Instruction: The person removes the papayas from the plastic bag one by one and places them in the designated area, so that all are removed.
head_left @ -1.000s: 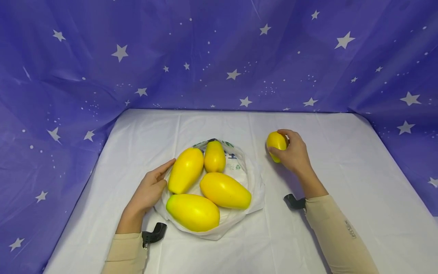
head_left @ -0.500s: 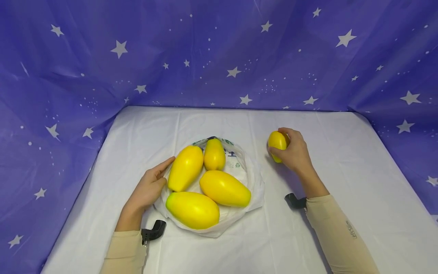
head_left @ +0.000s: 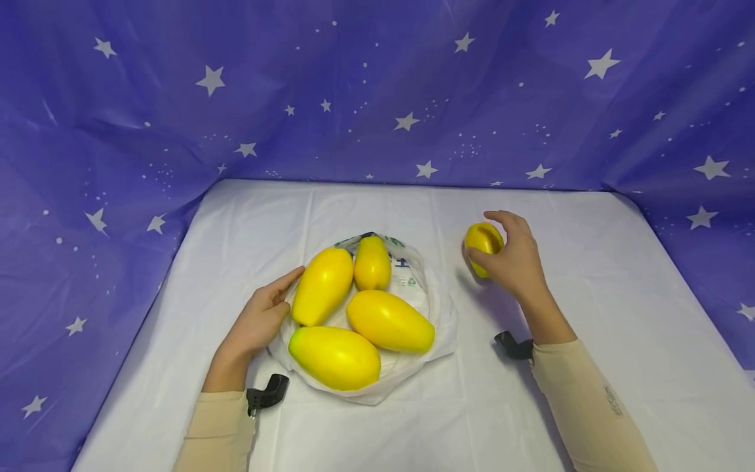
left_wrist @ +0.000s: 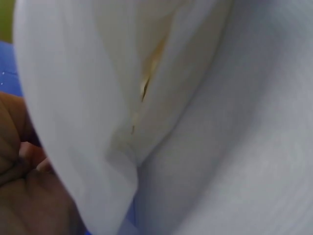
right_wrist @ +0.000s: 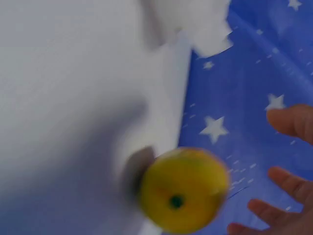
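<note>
A white plastic bag lies with its mouth spread wide around several yellow papayas, among them an upper-left papaya and a green-tipped front papaya. My left hand holds the bag's left rim; in the left wrist view, bag film covers part of that hand. Right of the bag, one more papaya stands on the white cloth. Beside it is my right hand, thumb and fingers spread. The right wrist view shows those fingers apart from the papaya.
White cloth covers the table. A blue curtain with white stars rises along the back and both sides. Black wrist mounts stick out from both sleeves, low over the cloth.
My right hand has loosened from the lone papaya, its fingers lifting away. The papaya stays nearly in place. The left hand and the bag hold still; the view shifts slightly.
</note>
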A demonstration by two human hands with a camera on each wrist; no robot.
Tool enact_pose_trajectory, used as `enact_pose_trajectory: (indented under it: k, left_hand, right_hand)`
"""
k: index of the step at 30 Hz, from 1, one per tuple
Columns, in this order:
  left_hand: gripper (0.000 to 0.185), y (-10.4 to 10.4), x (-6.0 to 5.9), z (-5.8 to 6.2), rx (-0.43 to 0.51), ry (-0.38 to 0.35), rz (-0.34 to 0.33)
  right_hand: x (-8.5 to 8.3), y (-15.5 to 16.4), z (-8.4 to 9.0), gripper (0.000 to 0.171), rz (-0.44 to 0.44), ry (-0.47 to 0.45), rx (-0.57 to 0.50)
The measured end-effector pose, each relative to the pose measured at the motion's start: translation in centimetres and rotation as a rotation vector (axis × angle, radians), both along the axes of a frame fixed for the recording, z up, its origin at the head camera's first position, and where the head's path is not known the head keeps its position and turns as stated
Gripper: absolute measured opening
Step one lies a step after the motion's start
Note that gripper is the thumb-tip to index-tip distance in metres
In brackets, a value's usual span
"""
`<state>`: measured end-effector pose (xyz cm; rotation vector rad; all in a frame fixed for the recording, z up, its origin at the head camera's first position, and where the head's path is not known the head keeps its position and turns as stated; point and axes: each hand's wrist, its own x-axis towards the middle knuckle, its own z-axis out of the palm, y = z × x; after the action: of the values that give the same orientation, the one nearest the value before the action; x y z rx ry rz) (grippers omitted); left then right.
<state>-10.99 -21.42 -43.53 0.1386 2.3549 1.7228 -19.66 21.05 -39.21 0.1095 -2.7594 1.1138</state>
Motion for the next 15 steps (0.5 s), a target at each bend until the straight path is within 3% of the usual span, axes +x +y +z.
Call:
enact_pose_trajectory:
  k: [6,15]
  left_hand:
    - [0.066,0.0,0.0,0.0,0.004,-0.005,0.001]
    - [0.067,0.0,0.1,-0.1,0.015,-0.003,-0.003]
  right_hand:
    - [1.2,-2.0,1.8,0.062,0.144,0.113,-0.134]
    - [3.8,-5.3,3.5,0.061,0.375,0.118,-0.171]
